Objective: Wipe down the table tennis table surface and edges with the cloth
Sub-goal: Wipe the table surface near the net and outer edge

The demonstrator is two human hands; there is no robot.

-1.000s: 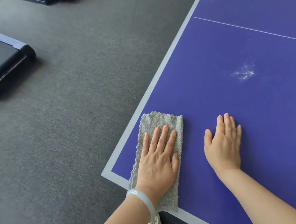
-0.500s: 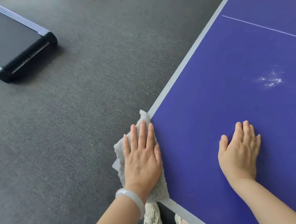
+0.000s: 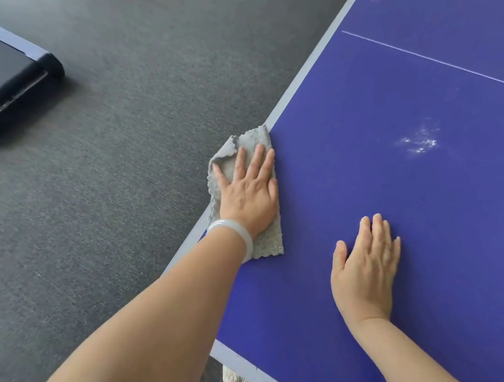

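Grey cloth on the left edge of the tabletop, pressed under the flat left hand.
Soft, light and limp, it likely bunches at the overhang; press through its middle. The right hand rests flat, empty, nearby.

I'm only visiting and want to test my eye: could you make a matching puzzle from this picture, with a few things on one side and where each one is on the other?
Things:
1. cloth
2. right hand
3. white smudge
4. pale bangle

Places:
A. round the wrist just behind the cloth
B. flat on the bare blue top of the table, holding nothing
C. over the table's grey side edge, under the left hand
D. on the blue top beyond the right hand, untouched

Pairs: 1-C, 2-B, 3-D, 4-A
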